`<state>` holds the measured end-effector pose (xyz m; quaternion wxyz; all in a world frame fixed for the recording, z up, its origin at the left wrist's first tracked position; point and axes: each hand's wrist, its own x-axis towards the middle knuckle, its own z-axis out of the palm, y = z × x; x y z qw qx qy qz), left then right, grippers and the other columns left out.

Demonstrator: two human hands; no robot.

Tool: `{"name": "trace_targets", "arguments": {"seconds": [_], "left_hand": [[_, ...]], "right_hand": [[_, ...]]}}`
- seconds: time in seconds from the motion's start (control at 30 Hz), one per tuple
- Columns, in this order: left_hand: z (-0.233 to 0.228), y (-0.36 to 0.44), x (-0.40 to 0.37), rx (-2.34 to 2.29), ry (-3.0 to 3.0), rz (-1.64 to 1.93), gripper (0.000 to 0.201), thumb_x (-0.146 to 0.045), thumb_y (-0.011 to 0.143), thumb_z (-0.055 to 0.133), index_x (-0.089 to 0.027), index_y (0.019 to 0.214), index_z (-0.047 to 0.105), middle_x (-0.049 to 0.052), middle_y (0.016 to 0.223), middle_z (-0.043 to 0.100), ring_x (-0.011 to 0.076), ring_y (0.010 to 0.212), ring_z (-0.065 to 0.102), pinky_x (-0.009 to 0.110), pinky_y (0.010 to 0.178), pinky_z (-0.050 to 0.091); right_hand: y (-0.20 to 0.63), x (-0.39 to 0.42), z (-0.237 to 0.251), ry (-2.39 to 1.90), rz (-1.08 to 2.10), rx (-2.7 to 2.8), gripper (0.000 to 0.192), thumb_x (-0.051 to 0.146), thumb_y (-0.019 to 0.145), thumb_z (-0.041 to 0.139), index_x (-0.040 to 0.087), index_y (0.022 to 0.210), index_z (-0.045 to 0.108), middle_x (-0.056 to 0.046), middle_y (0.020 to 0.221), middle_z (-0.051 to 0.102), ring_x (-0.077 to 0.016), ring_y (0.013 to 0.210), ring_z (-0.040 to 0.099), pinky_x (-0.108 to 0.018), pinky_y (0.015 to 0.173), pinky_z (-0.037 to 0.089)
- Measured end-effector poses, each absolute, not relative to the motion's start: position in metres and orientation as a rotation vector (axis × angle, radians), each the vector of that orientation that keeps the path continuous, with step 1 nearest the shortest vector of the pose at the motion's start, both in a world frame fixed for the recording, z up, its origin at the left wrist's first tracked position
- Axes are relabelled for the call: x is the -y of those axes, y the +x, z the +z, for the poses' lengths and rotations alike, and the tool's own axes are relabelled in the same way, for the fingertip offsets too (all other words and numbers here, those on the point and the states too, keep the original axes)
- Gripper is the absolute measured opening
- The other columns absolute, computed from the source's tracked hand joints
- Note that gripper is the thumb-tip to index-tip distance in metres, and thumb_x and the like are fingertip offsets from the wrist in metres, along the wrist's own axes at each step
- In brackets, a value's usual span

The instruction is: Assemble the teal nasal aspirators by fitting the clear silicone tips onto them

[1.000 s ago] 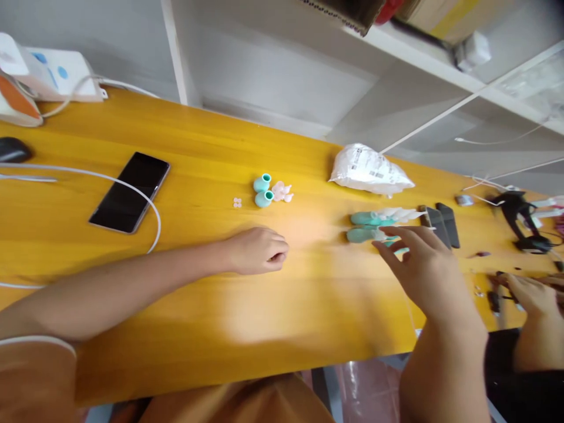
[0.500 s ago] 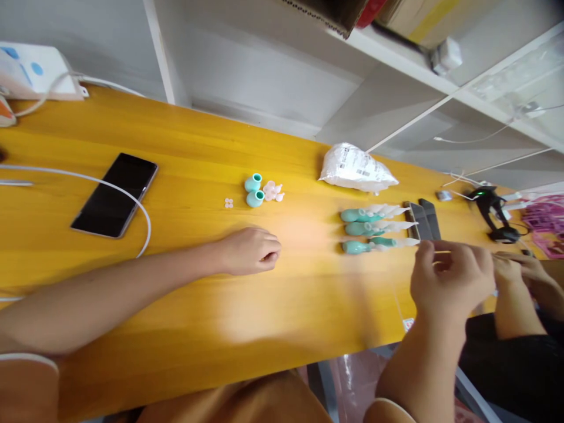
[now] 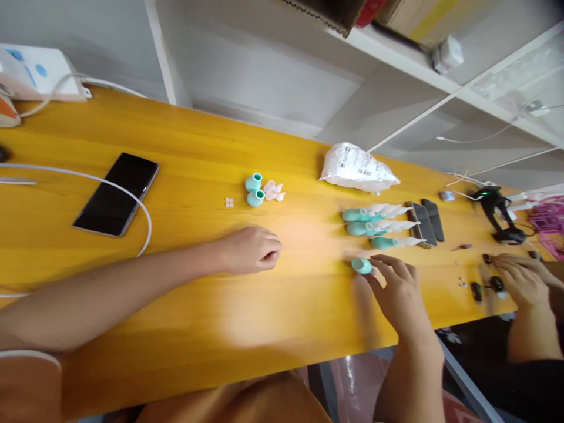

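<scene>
My right hand (image 3: 396, 288) pinches a small teal bulb (image 3: 362, 266) between thumb and fingers, with its open end turned to the left. Just beyond it, more teal bulbs (image 3: 352, 215) with pale pointed tips (image 3: 403, 225) lie in rows on the table. My left hand (image 3: 252, 251) rests on the tabletop, curled into a loose fist with nothing visible in it. Past that fist stand two teal bulbs (image 3: 253, 182) with open mouths, touching a cluster of pale pink bulb-shaped pieces (image 3: 273, 191). Several tiny clear discs (image 3: 229, 202) lie to their left.
A white plastic bag (image 3: 356, 167) sits at the back of the yellow table (image 3: 185, 138). On the left lies a tablet (image 3: 117, 197), crossed by a white cable (image 3: 145, 214). Dark phones (image 3: 420, 223) lie right of the rows. Another person's hands (image 3: 524, 279) handle small dark parts at far right.
My right hand has moved left and closer to me, and now holds a teal bulb taken from the nearest row. My left hand has not moved. The other person's hands shifted slightly.
</scene>
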<state>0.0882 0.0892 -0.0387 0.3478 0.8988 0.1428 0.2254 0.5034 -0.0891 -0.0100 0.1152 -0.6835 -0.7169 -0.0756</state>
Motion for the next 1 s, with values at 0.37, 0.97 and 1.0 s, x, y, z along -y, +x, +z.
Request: {"name": "trace_targets", "arguments": {"seconds": [0.37, 0.97, 1.0], "left_hand": [[-0.026, 0.08, -0.083, -0.339, 2.501, 1.024, 0.061, -0.05, 0.108, 0.078, -0.014, 0.15, 0.054, 0.023, 0.138, 0.074, 0.0394, 0.132, 0.072, 0.056, 0.112, 0.063], [-0.022, 0.08, -0.091, -0.959, 2.202, 0.853, 0.021, -0.03, 0.114, 0.07, -0.022, 0.133, 0.069, 0.005, 0.123, 0.084, 0.0212, 0.107, 0.082, 0.032, 0.095, 0.062], [-0.022, 0.08, -0.092, -0.954, 2.213, 0.852, 0.021, -0.028, 0.114, 0.069, -0.022, 0.135, 0.07, 0.005, 0.124, 0.084, 0.0214, 0.108, 0.082, 0.032, 0.097, 0.062]], "right_hand": [[0.343, -0.023, 0.056, -1.276, 1.007, 2.344, 0.016, 0.03, 0.114, 0.066, 0.025, 0.121, 0.08, -0.003, 0.094, 0.077, -0.0192, 0.079, 0.07, -0.033, 0.075, 0.057], [0.334, -0.069, -0.027, -1.109, 0.575, 1.877, 0.018, 0.029, 0.11, 0.078, 0.029, 0.127, 0.081, -0.011, 0.119, 0.072, -0.0254, 0.104, 0.075, -0.043, 0.085, 0.071], [0.334, -0.069, -0.026, -1.08, 0.499, 1.931, 0.021, 0.025, 0.109, 0.078, 0.03, 0.13, 0.082, -0.01, 0.117, 0.073, -0.0258, 0.105, 0.076, -0.044, 0.087, 0.07]]}}
